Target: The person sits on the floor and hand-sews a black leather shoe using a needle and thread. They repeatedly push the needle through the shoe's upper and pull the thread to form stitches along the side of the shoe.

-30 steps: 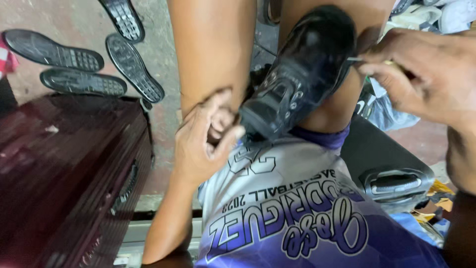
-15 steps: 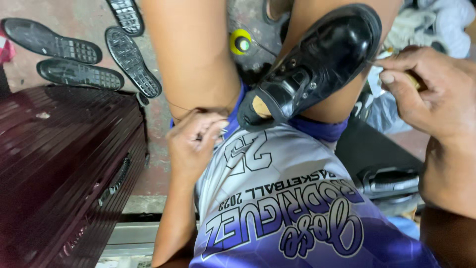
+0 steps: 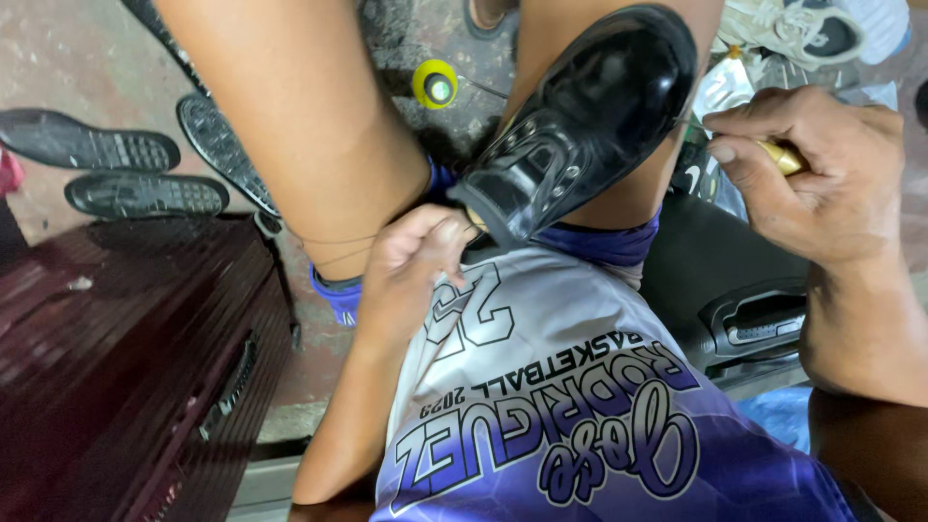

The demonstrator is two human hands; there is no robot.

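A shiny black leather shoe [image 3: 590,116] rests on my right thigh, its opening toward me. My left hand [image 3: 411,275] is at the shoe's heel opening, fingers closed on a thin thread that runs across my left knee. My right hand [image 3: 822,169] is beside the shoe's toe, shut on a tool with a yellowish handle [image 3: 785,155] whose thin metal tip reaches the shoe's edge. I wear a white and purple jersey [image 3: 541,416].
A dark red case [image 3: 116,358] stands at my left. Several black shoe soles [image 3: 126,169] lie on the concrete floor. A yellow spool [image 3: 435,85] sits between my legs. A black case [image 3: 735,290] and white sneakers [image 3: 802,29] are at the right.
The shoe has turned, its toe now pointing up to the right. My left hand slid up to the heel opening; my right hand moved in toward the shoe's toe.
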